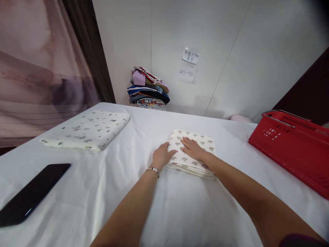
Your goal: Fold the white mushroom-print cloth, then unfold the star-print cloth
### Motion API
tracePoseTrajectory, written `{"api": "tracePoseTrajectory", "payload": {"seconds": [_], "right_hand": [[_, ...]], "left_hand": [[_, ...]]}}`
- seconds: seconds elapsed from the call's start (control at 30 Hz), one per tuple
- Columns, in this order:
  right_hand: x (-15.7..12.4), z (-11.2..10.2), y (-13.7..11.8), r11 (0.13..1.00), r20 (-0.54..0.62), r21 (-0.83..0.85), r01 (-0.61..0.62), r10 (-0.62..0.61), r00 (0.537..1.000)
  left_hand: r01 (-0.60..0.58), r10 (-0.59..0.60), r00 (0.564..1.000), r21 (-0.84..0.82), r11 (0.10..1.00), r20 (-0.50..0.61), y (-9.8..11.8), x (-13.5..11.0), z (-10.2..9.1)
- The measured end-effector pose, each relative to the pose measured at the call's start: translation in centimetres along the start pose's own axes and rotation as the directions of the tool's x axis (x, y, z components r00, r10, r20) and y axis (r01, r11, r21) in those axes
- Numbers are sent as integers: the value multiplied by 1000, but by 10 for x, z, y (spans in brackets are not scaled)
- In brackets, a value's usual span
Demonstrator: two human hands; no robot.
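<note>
A folded cream cloth with a brown mushroom print lies in the middle of the white-covered table. My right hand rests flat on top of it, fingers stretched out and pointing left. My left hand sits at the cloth's left edge, fingers curled around or under that edge, thumb on top. A thin bracelet circles my left wrist.
A larger folded white cloth with small prints lies at the left. A black phone lies near the front left. A red plastic basket stands at the right. A pile of coloured folded clothes sits by the wall, under paper notes.
</note>
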State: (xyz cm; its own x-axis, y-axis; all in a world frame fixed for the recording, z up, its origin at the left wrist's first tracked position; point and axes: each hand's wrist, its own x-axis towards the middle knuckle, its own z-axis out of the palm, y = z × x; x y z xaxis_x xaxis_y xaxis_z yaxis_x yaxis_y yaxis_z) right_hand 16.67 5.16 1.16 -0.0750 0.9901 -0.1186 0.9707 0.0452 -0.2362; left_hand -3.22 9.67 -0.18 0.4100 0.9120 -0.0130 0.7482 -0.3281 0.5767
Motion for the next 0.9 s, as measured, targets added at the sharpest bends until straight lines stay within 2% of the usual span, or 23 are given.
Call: {"api": "tracePoseTrajectory", "payload": {"seconds": [0.2, 0.33, 0.5, 0.6, 0.73, 0.9], "right_hand": [[-111, 5, 16, 995, -2, 102, -4, 5, 1000], [-154, 11, 22, 998, -94, 55, 18, -13, 996], [-162, 22, 20, 996, -227, -73, 54, -69, 972], [-159, 28, 20, 992, -284, -119, 52, -84, 955], [-157, 34, 23, 990, -328, -125, 64, -102, 939], [-157, 36, 26, 993, -329, -106, 49, -81, 941]], "left_hand": [[1, -1, 1000, -34, 999, -3, -1, 0, 0], [-9, 4, 999, -102, 995, -52, 0, -3, -1], [-26, 18, 999, -286, 958, -30, -6, -9, -9], [-97, 112, 993, -327, 940, 28, -13, -17, -18], [-200, 237, 967, -301, 932, 90, -22, -36, -19], [-234, 251, 968, -287, 929, 23, -25, -54, -10]]}}
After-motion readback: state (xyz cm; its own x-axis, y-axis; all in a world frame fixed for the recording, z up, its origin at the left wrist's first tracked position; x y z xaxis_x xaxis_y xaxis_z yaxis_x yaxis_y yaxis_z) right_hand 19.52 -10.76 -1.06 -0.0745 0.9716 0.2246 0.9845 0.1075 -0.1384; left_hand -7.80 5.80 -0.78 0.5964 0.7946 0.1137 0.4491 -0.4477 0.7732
